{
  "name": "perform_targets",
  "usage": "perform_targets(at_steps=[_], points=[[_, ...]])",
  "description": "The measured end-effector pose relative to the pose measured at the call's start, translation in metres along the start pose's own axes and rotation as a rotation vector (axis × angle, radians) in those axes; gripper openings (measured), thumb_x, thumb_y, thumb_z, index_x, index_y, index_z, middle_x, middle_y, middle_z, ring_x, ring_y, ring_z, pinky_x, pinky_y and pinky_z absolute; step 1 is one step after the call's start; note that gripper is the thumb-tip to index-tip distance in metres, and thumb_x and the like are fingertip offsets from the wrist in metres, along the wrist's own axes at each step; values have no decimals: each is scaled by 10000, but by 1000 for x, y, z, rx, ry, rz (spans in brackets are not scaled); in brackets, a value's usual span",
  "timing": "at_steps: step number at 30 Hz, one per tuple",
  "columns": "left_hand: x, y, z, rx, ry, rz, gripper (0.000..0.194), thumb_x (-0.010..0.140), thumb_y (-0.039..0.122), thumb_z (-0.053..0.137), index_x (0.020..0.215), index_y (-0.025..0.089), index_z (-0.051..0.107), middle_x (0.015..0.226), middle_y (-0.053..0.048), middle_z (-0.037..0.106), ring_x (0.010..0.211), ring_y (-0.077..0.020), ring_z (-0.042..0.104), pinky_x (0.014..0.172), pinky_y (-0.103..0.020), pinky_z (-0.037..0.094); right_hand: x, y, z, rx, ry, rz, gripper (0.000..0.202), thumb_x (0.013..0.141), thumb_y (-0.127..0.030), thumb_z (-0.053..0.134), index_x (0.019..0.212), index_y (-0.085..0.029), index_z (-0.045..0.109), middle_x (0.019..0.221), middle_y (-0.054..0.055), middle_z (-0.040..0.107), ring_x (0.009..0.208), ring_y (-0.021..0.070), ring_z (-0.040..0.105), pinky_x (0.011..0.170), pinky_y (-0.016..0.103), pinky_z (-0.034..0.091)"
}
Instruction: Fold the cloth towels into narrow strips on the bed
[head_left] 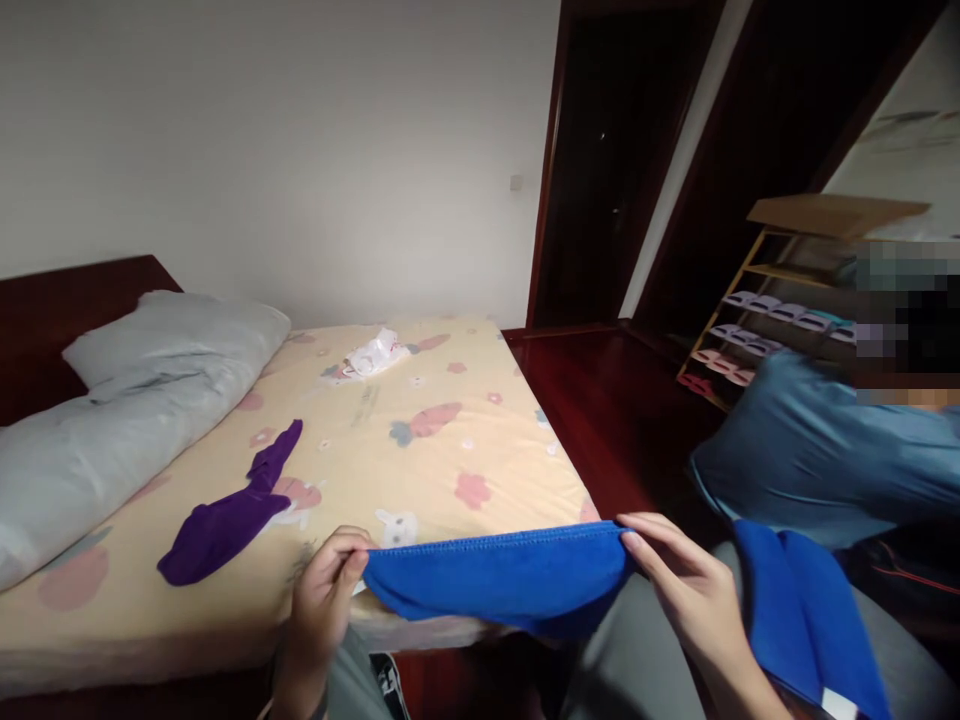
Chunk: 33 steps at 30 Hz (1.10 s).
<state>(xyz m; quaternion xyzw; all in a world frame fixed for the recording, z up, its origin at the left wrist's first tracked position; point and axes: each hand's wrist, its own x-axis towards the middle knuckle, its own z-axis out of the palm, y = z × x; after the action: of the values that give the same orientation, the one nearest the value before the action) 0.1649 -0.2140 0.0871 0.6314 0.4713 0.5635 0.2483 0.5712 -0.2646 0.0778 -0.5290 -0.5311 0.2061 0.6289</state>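
Head view: blue cloth (499, 585) hangs by near edge of bed (424, 475).
Left hand (322, 595): fingertips pinched on one corner.
Right hand (694, 590): fingertips pinched on other end.
Top hem (495, 542): nearly straight, because grips sit wide apart.

Home bedroom, bed (420, 470), pillow (150, 400), shoe rack (765, 310)

Blue cloth (499, 580) between both hands

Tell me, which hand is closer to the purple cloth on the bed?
Left. The left hand pinches one end of the blue cloth, a little right of the purple cloth; the right hand pinches the other end, much farther right.
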Motion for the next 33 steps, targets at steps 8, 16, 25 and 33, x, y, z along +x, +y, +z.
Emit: perform_targets(at_steps=[8,16,25,33], points=[[76,-67,50,-84,-27,-227,369,763,512,737,887,166,700,868,-84,739,817,-213,694,703,-303,561,66,67,50,89,-11,153,296,777,-448,764,975,-229,742,982,76,737,875,228,682,778,350,573],[186,-199,136,118,-9,-377,487,851,575,562,1015,123,643,1044,-159,718,969,-218,667,826,-315,507,179,215,168,-6,-56,251,538,775,-589,657,1058,-131,657,1168,184,684,991,259,672,901,424,539],[11,-240,113,704,-161,-280,355,915,518,485,828,206,633,898,-104,677,927,-252,619,867,-351,424,30,255,126,-436,-313,352,415,915,-513,469,1113,-182,624,1148,153,695,1068,284,663,949,410,493],[-48,-216,86,756,-434,-503,345,908,467,468,736,206,613,774,-78,718,765,-219,669,668,-289,397,-51,216,96,-632,-433,608,360,868,-571,517,823,-236,642,848,107,750,871,312,719,746,368,508]])
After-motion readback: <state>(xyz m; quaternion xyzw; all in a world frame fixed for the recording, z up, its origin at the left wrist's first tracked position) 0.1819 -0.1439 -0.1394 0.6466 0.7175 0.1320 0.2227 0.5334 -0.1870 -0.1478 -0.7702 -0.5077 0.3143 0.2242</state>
